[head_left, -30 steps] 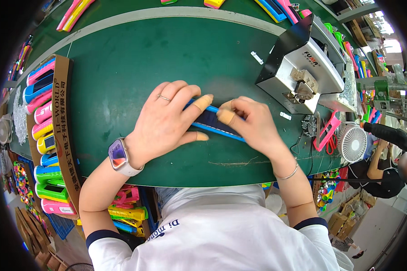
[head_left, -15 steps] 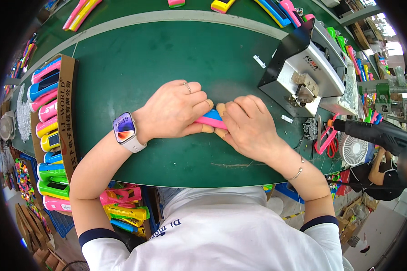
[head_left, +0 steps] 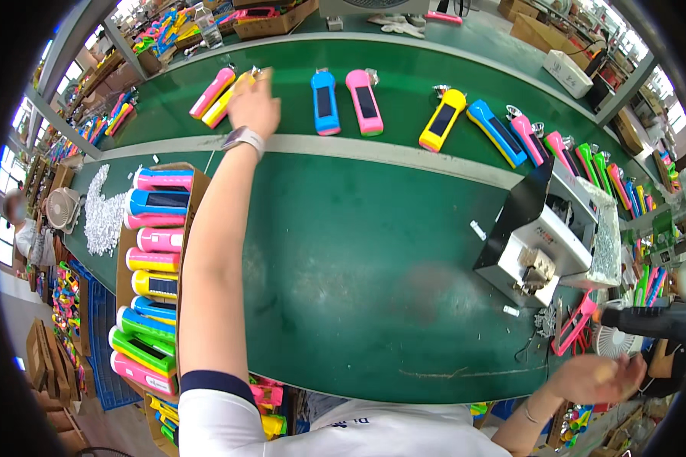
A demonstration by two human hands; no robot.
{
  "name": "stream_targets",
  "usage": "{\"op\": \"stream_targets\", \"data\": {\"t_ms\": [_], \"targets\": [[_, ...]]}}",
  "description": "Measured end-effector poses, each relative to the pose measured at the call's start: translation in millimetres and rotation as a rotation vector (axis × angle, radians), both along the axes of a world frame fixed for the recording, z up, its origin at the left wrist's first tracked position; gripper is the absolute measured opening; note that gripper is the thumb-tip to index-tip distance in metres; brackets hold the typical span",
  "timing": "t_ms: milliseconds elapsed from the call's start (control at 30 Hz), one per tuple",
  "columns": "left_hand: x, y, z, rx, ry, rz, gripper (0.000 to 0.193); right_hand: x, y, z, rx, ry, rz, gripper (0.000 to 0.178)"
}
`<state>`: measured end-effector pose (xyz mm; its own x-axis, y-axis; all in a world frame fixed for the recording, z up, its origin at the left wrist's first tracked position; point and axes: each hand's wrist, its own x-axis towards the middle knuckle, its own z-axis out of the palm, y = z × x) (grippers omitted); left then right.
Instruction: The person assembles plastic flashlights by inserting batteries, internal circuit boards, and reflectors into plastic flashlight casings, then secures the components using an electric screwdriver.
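My left hand (head_left: 254,107) reaches over the far green belt, at the upper end of a yellow flashlight casing with pink trim (head_left: 222,107). Its fingers are stretched out and its thumb stands apart; the fingertips partly cover that end. Close beside lies a pink flashlight casing (head_left: 213,93). Farther right on the belt are a blue casing (head_left: 325,107) and a pink one (head_left: 366,105), each with a dark panel. My right hand (head_left: 598,379) is off the table's right front corner, fingers loosely bent and apart, holding nothing visible. A black gun-shaped tool (head_left: 648,321) is nearest it.
Along the left stands a cardboard box (head_left: 193,199) of colourful casings, beside a pile of small white parts (head_left: 105,209). A metal machine with a black shield (head_left: 545,255) occupies the table's right side. More casings line the belt, and a white fan (head_left: 616,341) stands right.
My hands have parted: the left went far forward, the right back to the lower right. The blue-and-pink casing has left my hands; a blue one with a pink end now lies on the belt.
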<state>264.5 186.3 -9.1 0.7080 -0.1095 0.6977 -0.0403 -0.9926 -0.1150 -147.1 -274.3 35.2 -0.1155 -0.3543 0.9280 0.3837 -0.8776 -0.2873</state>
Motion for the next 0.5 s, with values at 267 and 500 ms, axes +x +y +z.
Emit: {"op": "stream_targets", "data": {"t_ms": [267, 500], "targets": [[78, 126, -61, -0.531, 0.548, 0.480, 0.067, -41, -173, 32, 0.558, 0.429, 0.166, 0.034], [45, 117, -44, -0.440, -0.223, 0.181, 0.069, -1, -83, 52, 0.316, 0.558, 0.416, 0.078]]}}
